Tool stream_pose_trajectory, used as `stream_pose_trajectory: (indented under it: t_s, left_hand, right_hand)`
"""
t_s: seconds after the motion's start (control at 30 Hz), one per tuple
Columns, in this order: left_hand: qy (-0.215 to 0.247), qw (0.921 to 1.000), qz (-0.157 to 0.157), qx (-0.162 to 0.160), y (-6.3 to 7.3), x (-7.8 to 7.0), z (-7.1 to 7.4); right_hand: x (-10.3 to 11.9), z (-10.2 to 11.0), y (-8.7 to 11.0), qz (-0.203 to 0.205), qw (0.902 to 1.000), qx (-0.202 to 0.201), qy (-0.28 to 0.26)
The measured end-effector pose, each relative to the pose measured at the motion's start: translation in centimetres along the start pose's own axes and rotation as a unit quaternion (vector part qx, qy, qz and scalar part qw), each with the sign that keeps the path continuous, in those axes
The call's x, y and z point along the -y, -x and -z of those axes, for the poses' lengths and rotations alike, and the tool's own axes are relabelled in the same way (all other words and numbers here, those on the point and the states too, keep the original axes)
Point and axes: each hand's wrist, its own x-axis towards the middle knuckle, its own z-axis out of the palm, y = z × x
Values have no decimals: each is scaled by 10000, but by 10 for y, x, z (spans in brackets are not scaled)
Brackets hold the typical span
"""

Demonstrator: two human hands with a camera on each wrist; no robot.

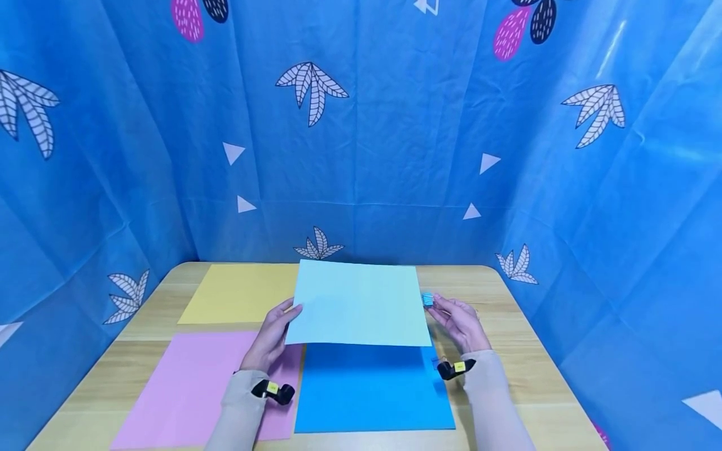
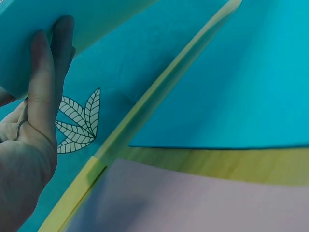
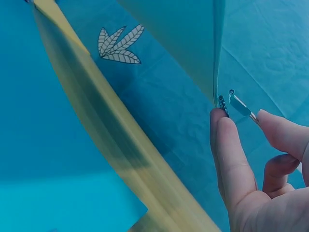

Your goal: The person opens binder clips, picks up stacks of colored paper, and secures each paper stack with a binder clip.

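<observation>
A pale mint-green sheet [image 1: 361,304] is held up above the table, slightly tilted. My left hand [image 1: 273,335] grips its left edge, thumb on top and fingers beneath; in the left wrist view the fingers [image 2: 43,82] lie against the underside. At the sheet's right edge, my right hand [image 1: 459,322] pinches a small blue binder clip [image 1: 428,300] between thumb and fingers. The right wrist view shows the clip [image 3: 240,104] close beside the sheet's edge [image 3: 217,58]; whether it touches the paper I cannot tell. Below lies a bright blue sheet [image 1: 372,394], partly hidden by the raised one.
On the wooden table [image 1: 541,376], a yellow sheet [image 1: 242,291] lies at the back left and a pink sheet [image 1: 186,388] at the front left. Patterned blue cloth [image 1: 383,156] hangs behind the table and along both sides. A small clear item [image 1: 437,361] shows near the right wrist.
</observation>
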Motion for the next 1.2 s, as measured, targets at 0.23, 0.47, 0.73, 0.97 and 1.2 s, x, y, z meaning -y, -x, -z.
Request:
stream_pose_trajectory:
  t_s: [0.23, 0.47, 0.73, 0.97, 1.2]
  left_hand:
    - [-152, 9999, 5, 2, 1, 1, 1]
    - [-88, 9999, 17, -60, 2, 0, 2]
    - [-90, 10000, -17, 11, 1, 0, 0]
    - [-127, 9999, -22, 31, 1, 0, -1]
    - [-207, 9998, -1, 53, 0, 0, -2]
  right_hand:
    - [-1, 0, -1, 13, 10000, 36, 42]
    - [-1, 0, -1, 30, 9995, -156, 268]
    - [1, 0, 0, -82, 9999, -20, 122]
    - [0, 0, -1, -165, 9996, 183, -115]
    - [-2, -5, -1, -34, 9995, -14, 329]
